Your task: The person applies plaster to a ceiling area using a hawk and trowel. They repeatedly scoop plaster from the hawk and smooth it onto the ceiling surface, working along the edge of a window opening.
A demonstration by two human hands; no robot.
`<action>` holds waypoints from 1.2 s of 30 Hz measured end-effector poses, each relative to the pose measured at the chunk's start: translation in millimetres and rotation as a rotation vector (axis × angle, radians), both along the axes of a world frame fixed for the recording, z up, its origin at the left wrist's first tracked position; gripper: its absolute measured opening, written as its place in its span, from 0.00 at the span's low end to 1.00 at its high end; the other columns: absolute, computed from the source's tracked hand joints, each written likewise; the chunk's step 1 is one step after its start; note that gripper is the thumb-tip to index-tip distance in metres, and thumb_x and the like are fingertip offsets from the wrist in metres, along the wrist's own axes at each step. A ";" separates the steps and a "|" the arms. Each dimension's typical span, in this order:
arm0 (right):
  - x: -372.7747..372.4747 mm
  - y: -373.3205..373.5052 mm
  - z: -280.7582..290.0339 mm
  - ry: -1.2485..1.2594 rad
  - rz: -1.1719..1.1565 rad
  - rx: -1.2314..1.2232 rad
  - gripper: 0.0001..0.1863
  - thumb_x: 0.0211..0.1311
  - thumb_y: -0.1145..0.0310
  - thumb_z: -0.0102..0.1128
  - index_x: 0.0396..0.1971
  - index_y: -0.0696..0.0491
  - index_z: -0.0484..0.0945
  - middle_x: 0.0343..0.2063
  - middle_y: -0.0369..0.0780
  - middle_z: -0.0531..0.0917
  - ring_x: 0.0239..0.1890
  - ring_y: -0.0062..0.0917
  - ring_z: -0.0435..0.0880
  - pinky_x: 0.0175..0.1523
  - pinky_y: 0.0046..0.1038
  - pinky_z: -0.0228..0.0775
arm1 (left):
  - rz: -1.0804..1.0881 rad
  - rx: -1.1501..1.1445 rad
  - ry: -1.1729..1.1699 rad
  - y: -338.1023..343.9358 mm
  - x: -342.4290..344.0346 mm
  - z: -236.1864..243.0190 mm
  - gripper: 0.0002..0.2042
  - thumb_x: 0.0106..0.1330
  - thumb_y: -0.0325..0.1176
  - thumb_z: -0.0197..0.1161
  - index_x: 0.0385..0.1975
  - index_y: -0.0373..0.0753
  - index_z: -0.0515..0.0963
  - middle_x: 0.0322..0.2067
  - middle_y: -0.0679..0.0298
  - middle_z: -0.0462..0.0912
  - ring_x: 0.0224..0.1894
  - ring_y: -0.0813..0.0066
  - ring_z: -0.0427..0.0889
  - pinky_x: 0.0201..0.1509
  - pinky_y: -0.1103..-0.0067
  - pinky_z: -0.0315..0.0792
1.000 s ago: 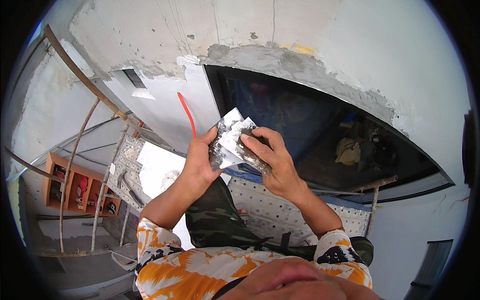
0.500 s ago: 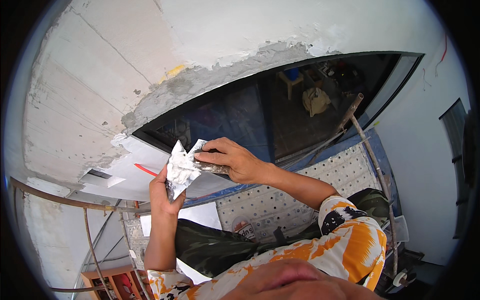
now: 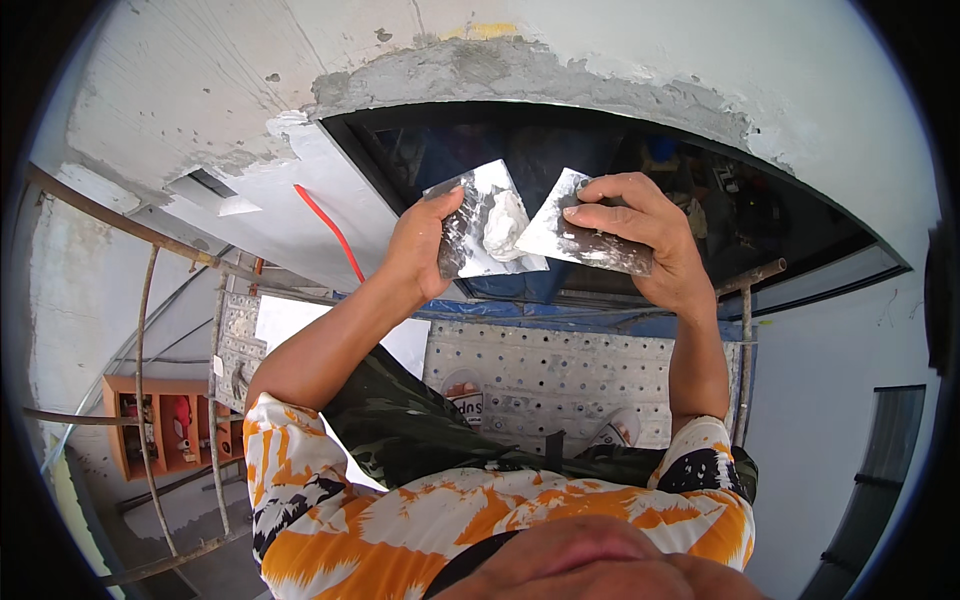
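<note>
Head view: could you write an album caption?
Left hand holds a scraper bearing white paste, right hand another scraper, before black-framed glass.

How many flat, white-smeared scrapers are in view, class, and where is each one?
2. The left scraper, carrying a white lump, is in the left hand; the right scraper is in the right hand. Any others hidden from this view cannot be counted.

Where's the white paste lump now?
Head view, upper middle: the paste lump sits on the plate in the left hand, left of the second plate.
</note>
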State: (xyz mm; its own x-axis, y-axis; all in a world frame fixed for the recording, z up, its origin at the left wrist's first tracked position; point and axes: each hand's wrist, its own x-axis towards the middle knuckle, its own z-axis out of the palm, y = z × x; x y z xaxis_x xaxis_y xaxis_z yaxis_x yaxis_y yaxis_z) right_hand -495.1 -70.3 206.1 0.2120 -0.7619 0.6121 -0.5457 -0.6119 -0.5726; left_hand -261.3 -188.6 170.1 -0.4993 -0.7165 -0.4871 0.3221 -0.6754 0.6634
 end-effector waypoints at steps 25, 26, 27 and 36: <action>-9.7 -38.8 -82.3 -1.091 0.105 0.463 0.17 0.60 0.81 0.58 0.50 0.60 0.78 0.42 0.43 0.84 0.43 0.32 0.85 0.50 0.34 0.79 | 0.154 -0.027 -0.067 -18.5 56.4 16.5 0.14 0.72 0.32 0.51 0.52 0.32 0.73 0.45 0.55 0.83 0.45 0.65 0.86 0.50 0.68 0.81; -2.2 -45.6 -98.1 -1.280 0.045 0.494 0.17 0.59 0.81 0.57 0.50 0.61 0.77 0.42 0.44 0.84 0.43 0.34 0.85 0.50 0.39 0.81 | 0.147 -0.024 -0.037 -15.0 60.3 20.3 0.15 0.72 0.32 0.51 0.52 0.32 0.73 0.46 0.55 0.83 0.45 0.65 0.86 0.50 0.68 0.81; 2.9 -47.7 -110.3 -1.415 0.144 0.515 0.19 0.58 0.82 0.56 0.51 0.59 0.74 0.45 0.45 0.83 0.46 0.37 0.85 0.48 0.46 0.83 | 0.140 -0.020 -0.008 -11.1 63.9 23.6 0.15 0.72 0.33 0.51 0.53 0.32 0.73 0.46 0.55 0.83 0.45 0.66 0.86 0.50 0.69 0.81; 24.4 -75.6 -122.9 -1.064 -0.381 0.083 0.18 0.72 0.67 0.53 0.56 0.60 0.72 0.51 0.41 0.79 0.51 0.30 0.80 0.58 0.32 0.72 | 0.341 0.058 -0.033 8.7 66.5 31.4 0.14 0.72 0.38 0.53 0.50 0.37 0.77 0.41 0.64 0.86 0.38 0.73 0.87 0.38 0.77 0.82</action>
